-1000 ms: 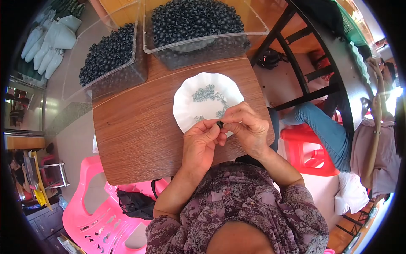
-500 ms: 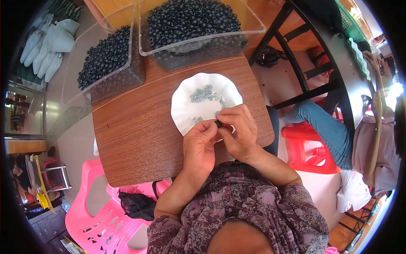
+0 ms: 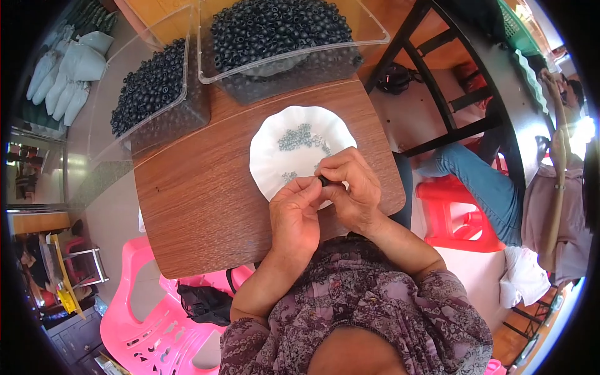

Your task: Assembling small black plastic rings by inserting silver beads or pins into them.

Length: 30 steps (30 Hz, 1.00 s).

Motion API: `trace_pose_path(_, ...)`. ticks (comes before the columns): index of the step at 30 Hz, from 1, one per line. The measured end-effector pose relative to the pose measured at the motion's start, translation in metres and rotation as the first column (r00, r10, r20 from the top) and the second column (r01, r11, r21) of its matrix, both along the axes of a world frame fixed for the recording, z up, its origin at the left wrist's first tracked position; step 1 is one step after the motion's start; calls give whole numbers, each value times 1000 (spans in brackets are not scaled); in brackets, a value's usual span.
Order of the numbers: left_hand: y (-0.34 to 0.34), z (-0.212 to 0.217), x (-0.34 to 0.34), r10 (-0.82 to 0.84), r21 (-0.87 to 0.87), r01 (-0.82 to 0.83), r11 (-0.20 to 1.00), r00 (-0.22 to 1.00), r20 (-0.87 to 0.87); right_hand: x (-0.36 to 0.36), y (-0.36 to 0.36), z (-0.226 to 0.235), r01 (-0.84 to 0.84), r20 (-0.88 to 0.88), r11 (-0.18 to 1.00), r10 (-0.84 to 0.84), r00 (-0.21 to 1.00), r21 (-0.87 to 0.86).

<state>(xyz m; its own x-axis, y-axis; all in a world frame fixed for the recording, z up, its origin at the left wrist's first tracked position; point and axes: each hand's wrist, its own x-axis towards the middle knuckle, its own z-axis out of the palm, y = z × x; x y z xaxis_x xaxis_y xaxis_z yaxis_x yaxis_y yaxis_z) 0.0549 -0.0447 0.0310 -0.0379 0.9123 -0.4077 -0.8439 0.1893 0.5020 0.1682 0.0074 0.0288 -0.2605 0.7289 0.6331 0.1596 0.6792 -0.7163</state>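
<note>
Over the near edge of a white scalloped plate [image 3: 264, 164], my two hands meet at the fingertips. Between them is a small black round piece [image 3: 323, 180], partly covered by fingers. My left hand [image 3: 294, 215] pinches it from the left with thumb and fingers. From the other side, my right hand [image 3: 353, 190] has its thumb and bent fingers closed on the same piece. Small grey-green bits [image 3: 299, 137] lie on the plate in a larger cluster and smaller groups; their kind is too small to make out.
On the table's [image 3: 194, 206] far side stand two clear plastic bins, a large one [image 3: 250, 92] and another [image 3: 178, 122] at left, full of black hollow pieces. A pink chair [image 3: 140, 325] is at near left. At right, a person in jeans [image 3: 478, 187] sits by a dark table [image 3: 522, 125].
My hands stay together on the black piece, with only slight finger movement. The whole view has shifted a little; plate and bins otherwise look the same.
</note>
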Motion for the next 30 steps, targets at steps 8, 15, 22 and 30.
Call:
trace_pose_path(8,4,-8,-4,46,52,-48,998,998,40,-5,2,-2,-41,-62,998,38,997,-52)
trace_pose_path(15,4,9,-7,-16,58,25,998,987,-161,-4,1,4,-8,-48,996,4,999,-90)
trace_pose_path(22,7,12,-23,-34,150,99,984,922,-385,-5,1,13,-15,25,996,17,1000,-87)
trace_pose_path(30,8,8,-21,10,112,24,993,954,-298,-8,-1,12,8,46,994,-3,999,-106)
